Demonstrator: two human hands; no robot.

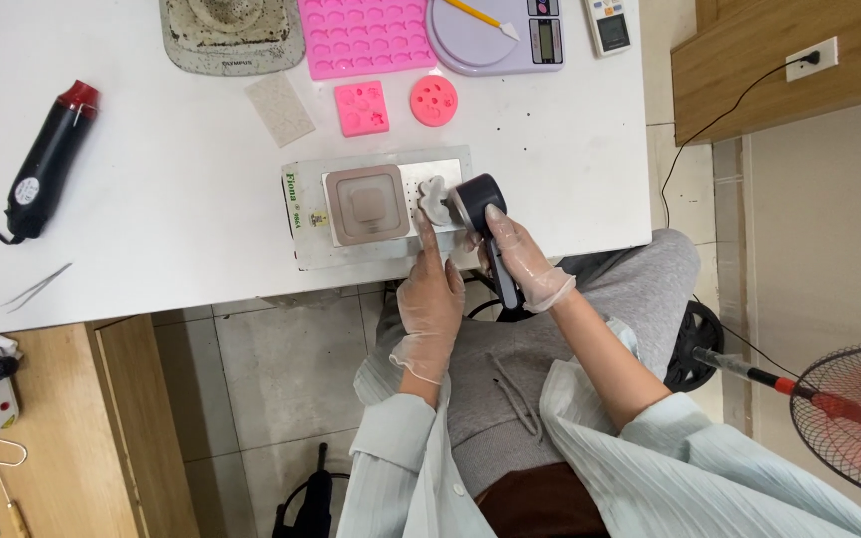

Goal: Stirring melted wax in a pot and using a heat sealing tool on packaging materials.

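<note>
Where table edge nears: right hand (522, 257), perhaps gripping tool (480, 214).

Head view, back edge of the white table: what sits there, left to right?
Grey grimy base → large pink silicone mould tray → lilac kitchen scale with a yellow-handled spatula on it → small white remote-like device.

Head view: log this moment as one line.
left hand: gloved, finger on metal plate | right hand: gloved, grips black tool | tool head at small pale piece | white table
</note>
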